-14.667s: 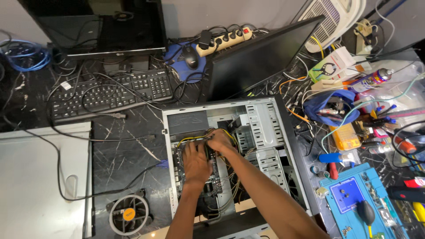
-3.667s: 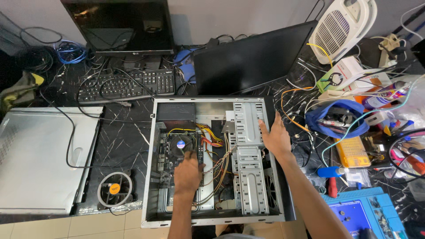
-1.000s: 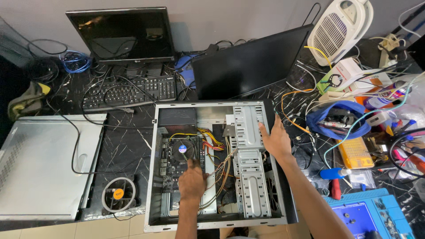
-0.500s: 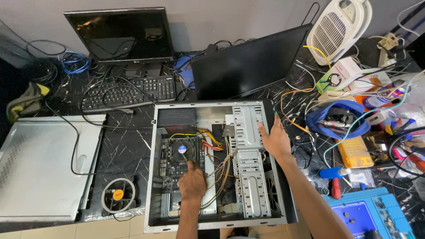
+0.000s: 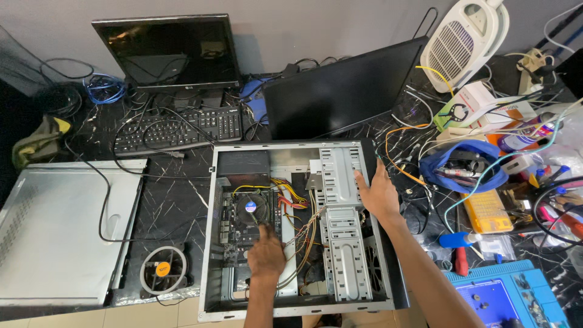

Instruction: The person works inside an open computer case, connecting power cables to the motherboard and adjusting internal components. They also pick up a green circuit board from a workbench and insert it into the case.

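Black marble bench (image 5: pixel 176 200), left hand (image 5: pixel 265 255) inside open computer case (image 5: pixel 209 243), right hand (image 5: pixel 378 195) on rim

Your one view comes from the camera on your head, looking steeply down and slightly forward from above the table (image 5: pixel 176 200). It sits fairly high: the whole open computer case (image 5: pixel 209 243), both monitors and the back wall fit in.

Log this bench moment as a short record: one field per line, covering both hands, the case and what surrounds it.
Left hand: inside the open computer case, fingers pointing at the processor fan
Right hand: flat on the case's right edge, beside the drive cage
Holding: nothing visible in either hand
Case: lying flat, side off
Left of case: grey side panel, loose round fan
Behind: keyboard, two dark monitors
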